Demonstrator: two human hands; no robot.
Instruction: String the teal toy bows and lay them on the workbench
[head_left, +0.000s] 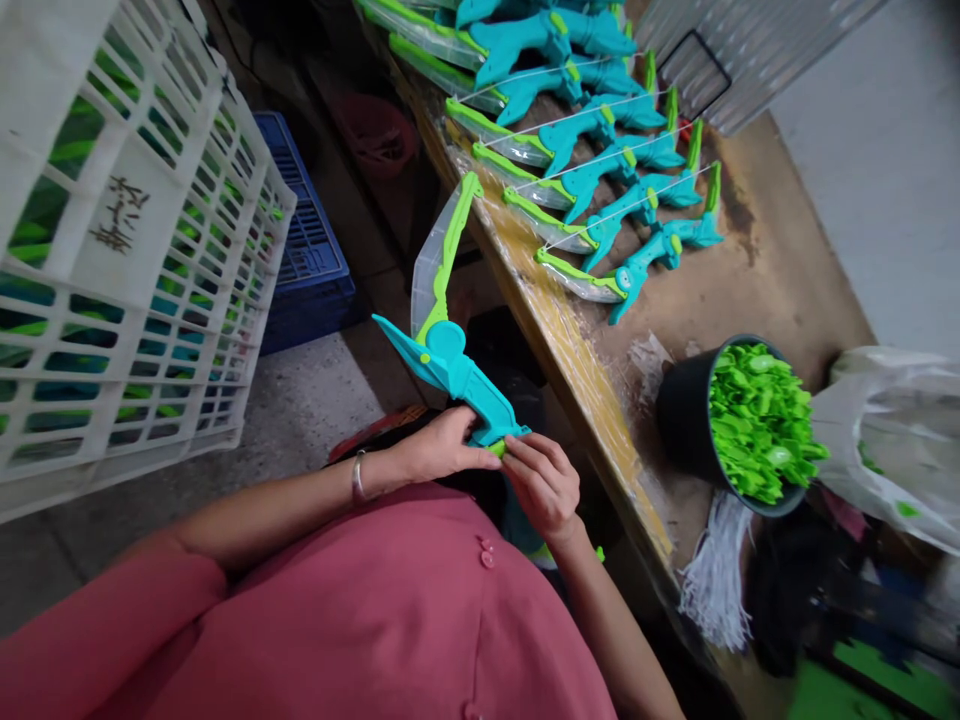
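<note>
In front of my chest is a turquoise toy bow (pixel 487 390) with one lime-edged, clear limb (pixel 442 260) rising from its far end. My left hand (pixel 439 447), wearing a silver bracelet (pixel 358 477), is closed around the near end of the turquoise body. My right hand (pixel 545 485) is closed at the same end, its fingers bent against a small lime-green part (pixel 497 449). The fingers cover most of that part. How the near end joins beneath them is hidden.
Several strung toy bows (pixel 630 210) lie in a row on the worn table (pixel 780 240). A dark bucket (pixel 686 425) of lime-green pieces stands there, near a bundle of white strings (pixel 718 575) and a plastic bag (pixel 892 430). Left are a white crate (pixel 127 250) and a blue crate (pixel 307 240).
</note>
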